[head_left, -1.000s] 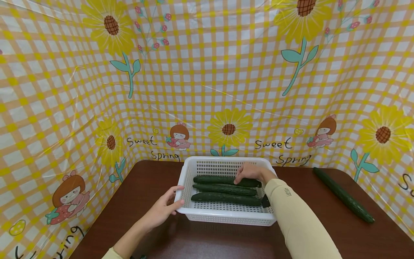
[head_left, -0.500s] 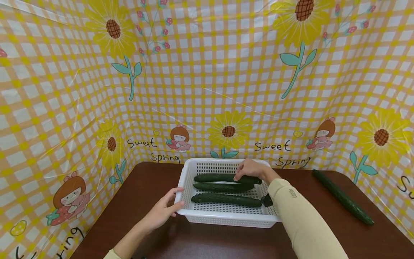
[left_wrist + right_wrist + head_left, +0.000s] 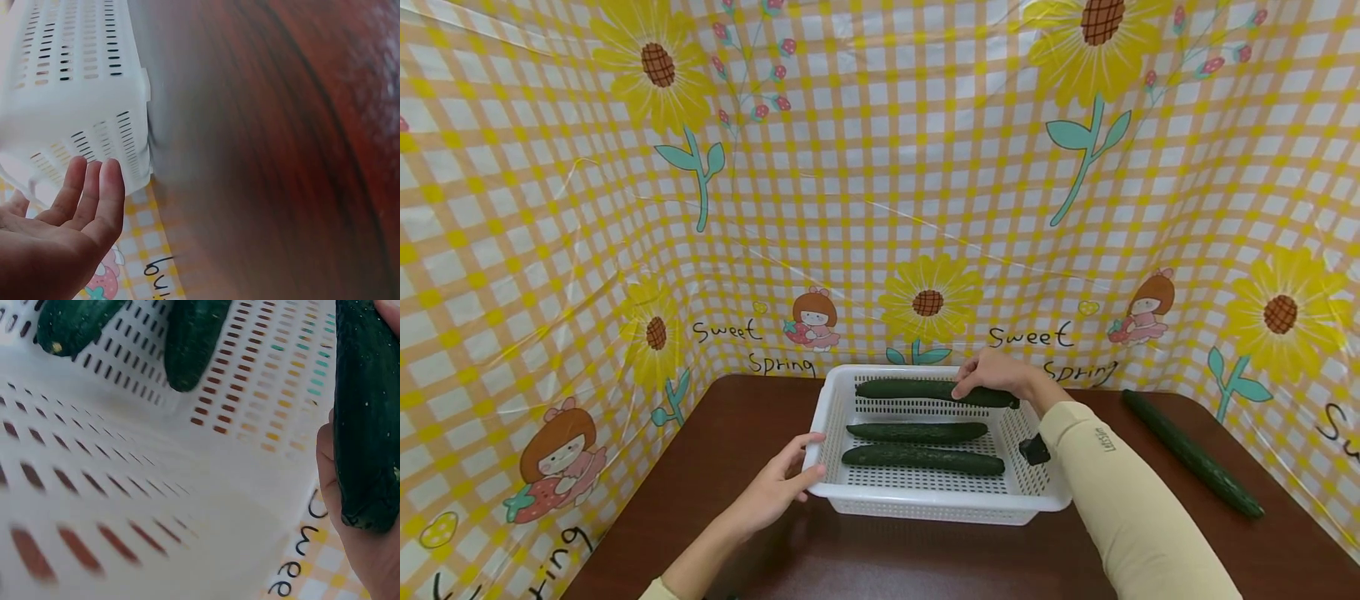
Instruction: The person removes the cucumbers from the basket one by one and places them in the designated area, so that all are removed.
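A dark green cucumber [image 3: 910,390] is held in my right hand [image 3: 996,372], raised near the back wall of a white slotted plastic basket [image 3: 925,498]. In the right wrist view, the held cucumber [image 3: 369,419] lies along the palm, blunt end towards the wrist. Two more cucumbers lie side by side on the basket floor, a rear cucumber [image 3: 917,432] and a front cucumber [image 3: 922,459]. My left hand [image 3: 775,486] rests at the basket's left end. From the left wrist, the fingers of the left hand [image 3: 81,219] look fairly straight against the outer wall.
Another cucumber [image 3: 1191,454] lies slantwise on the dark brown table [image 3: 880,558], right of the basket. A checked cloth [image 3: 880,208] with sunflowers hangs behind and along both sides. A small black device [image 3: 1034,450] sits at my right wrist, close to the basket's right wall.
My right hand has lifted the rearmost cucumber off the basket floor, upward and slightly right, away from the other two. My left hand stays at the basket's left end.
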`<move>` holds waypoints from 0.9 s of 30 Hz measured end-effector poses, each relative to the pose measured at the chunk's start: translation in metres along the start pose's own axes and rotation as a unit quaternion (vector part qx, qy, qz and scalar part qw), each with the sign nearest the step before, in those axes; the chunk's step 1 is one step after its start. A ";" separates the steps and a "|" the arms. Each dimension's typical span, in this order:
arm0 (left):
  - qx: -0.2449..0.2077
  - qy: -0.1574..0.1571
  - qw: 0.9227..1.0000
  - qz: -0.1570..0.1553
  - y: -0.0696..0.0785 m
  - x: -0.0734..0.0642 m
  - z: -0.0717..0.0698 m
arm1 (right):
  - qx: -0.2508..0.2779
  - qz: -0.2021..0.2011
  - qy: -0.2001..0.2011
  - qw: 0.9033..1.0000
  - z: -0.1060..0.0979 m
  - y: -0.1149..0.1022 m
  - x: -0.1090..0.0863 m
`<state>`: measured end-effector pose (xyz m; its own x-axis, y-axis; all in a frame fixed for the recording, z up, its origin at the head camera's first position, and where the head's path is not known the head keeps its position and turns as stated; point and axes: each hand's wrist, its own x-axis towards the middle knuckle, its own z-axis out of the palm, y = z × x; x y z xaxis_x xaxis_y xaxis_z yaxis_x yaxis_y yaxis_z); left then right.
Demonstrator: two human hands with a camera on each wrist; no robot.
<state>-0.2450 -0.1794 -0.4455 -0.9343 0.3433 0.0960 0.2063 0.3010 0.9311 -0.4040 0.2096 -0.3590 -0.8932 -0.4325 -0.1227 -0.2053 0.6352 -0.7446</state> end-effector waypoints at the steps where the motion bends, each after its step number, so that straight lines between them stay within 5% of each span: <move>1: 0.001 0.000 1.000 0.000 0.000 0.000 0.000 | 0.003 -0.001 0.003 1.000 -0.003 -0.001 -0.002; 27: -0.005 0.002 1.000 0.010 -0.001 -0.001 0.001 | -0.015 -0.023 0.072 0.997 -0.053 0.006 -0.045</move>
<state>-0.2443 -0.1787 -0.4471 -0.9314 0.3452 0.1153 0.2215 0.2864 0.9322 -0.3857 0.2668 -0.3233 -0.9306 -0.3661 0.0088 -0.2573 0.6368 -0.7268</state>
